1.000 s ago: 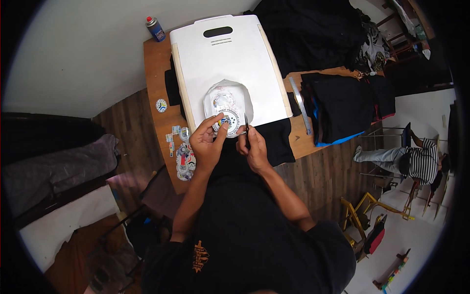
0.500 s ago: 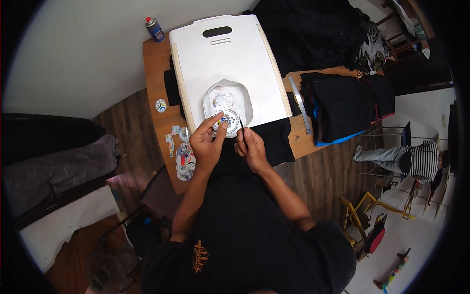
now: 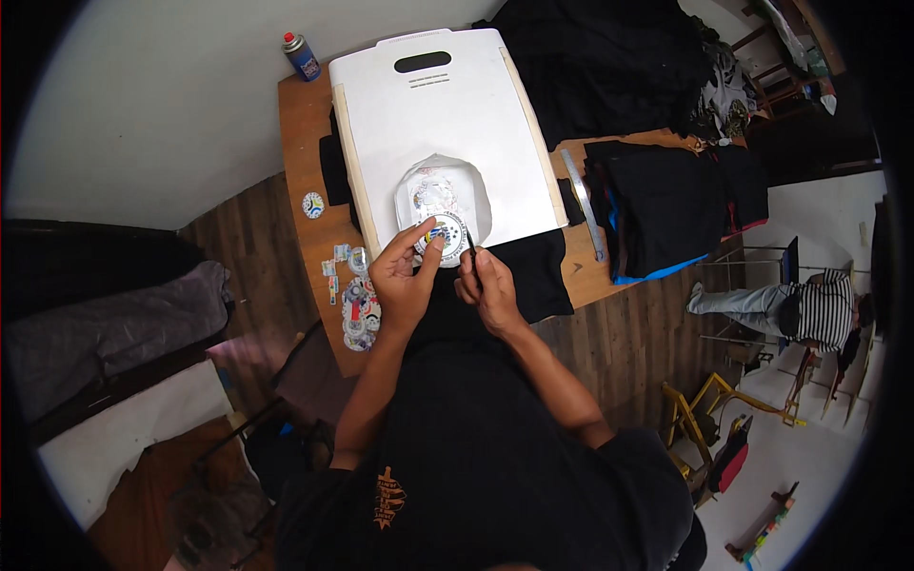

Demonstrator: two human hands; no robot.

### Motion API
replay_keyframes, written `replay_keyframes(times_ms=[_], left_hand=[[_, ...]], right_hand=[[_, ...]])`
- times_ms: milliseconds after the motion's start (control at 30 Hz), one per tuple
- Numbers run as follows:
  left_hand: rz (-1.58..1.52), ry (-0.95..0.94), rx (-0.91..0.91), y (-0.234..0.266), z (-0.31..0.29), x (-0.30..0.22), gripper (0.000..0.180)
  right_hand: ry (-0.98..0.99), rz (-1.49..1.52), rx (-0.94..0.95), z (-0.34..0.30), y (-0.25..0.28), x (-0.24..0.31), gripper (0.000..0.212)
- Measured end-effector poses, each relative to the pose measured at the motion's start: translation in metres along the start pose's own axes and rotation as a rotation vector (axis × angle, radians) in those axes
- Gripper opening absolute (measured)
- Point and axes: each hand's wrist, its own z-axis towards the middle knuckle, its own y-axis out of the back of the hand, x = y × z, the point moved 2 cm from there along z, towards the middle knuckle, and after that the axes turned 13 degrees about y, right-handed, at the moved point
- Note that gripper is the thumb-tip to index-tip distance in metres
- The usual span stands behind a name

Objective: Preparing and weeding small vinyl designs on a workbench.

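A round white badge-like print (image 3: 446, 238) with coloured artwork and a ring of lettering is held between the thumb and fingers of my left hand (image 3: 402, 278). My right hand (image 3: 490, 288) is closed round a thin dark tool (image 3: 471, 245); its tip meets the badge's right edge, and its exact kind is too small to tell. Behind the badge lies a pale sheet (image 3: 457, 181) with faint round prints, near the front edge of a large white panel (image 3: 438, 124) with a slot cut in it. Both hands are over the panel's front edge.
Several cut-out prints (image 3: 358, 309) and one lone round print (image 3: 313, 205) lie on the wooden table (image 3: 303, 152) to the left. A spray can (image 3: 301, 57) stands at the back left. Right of the panel are a metal ruler (image 3: 583, 205) and folded dark garments (image 3: 657, 205). Another person (image 3: 809, 309) is far right.
The round print has turned and tilted slightly in my left hand. The tool keeps to its right edge, and both hands have barely moved.
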Motion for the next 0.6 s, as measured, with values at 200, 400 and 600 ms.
replay_keyframes(times_ms=[200,400,600], left_hand=[[0.010,-0.006,-0.002,-0.0007,-0.0004,-0.0007,0.029],[-0.004,-0.003,0.000,-0.0014,-0.0013,-0.0006,0.030],[0.002,-0.005,-0.006,-0.0021,-0.0020,-0.0024,0.030]], right_hand=[[0.015,-0.006,0.001,0.0006,-0.0002,-0.0004,0.040],[0.024,-0.005,-0.002,0.0007,0.0017,-0.0030,0.039],[0.017,0.002,-0.002,0.0005,0.0012,-0.0014,0.039]])
